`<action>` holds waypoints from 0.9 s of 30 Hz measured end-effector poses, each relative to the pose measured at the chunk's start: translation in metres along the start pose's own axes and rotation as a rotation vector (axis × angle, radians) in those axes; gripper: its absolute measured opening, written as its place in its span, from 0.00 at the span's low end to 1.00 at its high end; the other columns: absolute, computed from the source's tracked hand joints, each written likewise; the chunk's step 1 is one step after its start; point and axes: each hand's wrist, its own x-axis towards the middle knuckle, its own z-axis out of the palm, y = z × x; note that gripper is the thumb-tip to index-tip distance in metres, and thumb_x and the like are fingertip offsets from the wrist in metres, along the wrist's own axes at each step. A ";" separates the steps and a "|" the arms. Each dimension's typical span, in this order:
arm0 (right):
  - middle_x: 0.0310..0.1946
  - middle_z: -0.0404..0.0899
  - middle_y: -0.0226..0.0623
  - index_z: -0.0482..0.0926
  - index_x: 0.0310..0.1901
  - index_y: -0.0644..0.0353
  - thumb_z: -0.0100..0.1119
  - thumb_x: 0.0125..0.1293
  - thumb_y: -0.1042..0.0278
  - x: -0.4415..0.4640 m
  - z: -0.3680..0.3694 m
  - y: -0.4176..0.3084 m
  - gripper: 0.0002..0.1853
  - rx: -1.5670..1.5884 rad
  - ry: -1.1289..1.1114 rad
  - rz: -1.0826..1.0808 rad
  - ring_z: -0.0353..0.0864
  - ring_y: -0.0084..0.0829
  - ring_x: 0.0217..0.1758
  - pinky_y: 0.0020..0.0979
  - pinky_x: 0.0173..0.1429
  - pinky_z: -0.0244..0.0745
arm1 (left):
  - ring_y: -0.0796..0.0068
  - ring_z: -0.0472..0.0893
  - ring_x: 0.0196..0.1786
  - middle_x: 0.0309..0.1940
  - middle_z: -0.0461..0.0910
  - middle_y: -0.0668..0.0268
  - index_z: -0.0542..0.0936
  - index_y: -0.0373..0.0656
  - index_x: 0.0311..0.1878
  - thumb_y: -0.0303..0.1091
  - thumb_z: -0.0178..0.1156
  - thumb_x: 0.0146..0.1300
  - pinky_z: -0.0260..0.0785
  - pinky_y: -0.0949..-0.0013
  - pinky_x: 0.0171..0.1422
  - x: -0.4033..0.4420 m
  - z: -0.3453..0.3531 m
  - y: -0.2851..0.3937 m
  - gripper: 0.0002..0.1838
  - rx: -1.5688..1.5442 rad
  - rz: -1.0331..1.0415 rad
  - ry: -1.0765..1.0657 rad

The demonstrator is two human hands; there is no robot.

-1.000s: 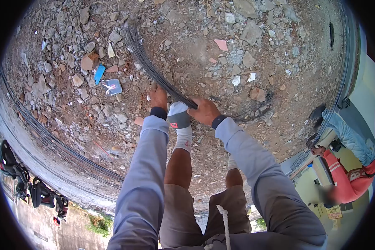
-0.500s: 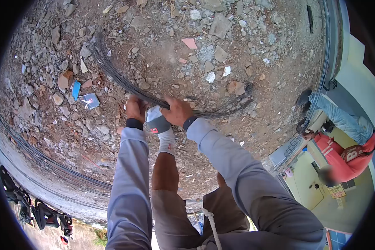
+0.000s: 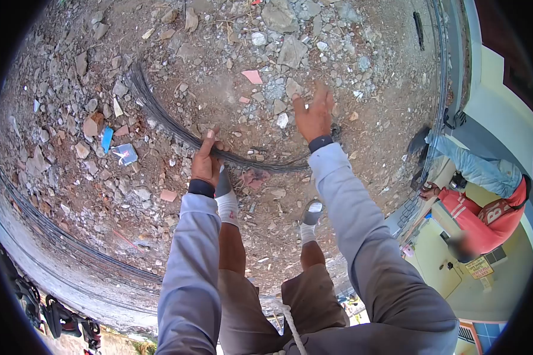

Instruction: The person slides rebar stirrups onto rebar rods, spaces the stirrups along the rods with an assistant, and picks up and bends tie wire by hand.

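Observation:
A curved bundle of thin dark wires [image 3: 166, 119] runs from the upper left to the right above my feet. My left hand [image 3: 207, 160] is closed around its middle, with the thumb on top. Off the bundle, my right hand [image 3: 315, 113] hovers over the rubble with its fingers apart and nothing in them. The right end of the bundle passes below that hand and is partly hidden by my right wrist and sleeve.
Broken stones and tile pieces, one pink [image 3: 251, 77], cover the ground. A blue piece [image 3: 106, 139] and a grey packet [image 3: 125, 154] lie left. Long cables [image 3: 71, 236] stretch along the lower left. A person in a red top [image 3: 477, 216] is at the right.
My right hand has let go of the bundle and moved up and right, its fingers now spread. My left hand still holds the wires. My left foot is now mostly behind the bundle and hand.

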 end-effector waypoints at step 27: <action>0.28 0.77 0.53 0.78 0.36 0.59 0.41 0.67 0.44 -0.121 -0.406 -0.186 0.25 0.518 -0.259 -0.045 0.77 0.53 0.35 0.45 0.38 0.71 | 0.74 0.77 0.27 0.25 0.75 0.68 0.73 0.41 0.51 0.41 0.54 0.65 0.72 0.70 0.32 -0.352 0.337 0.125 0.16 0.063 0.122 -0.337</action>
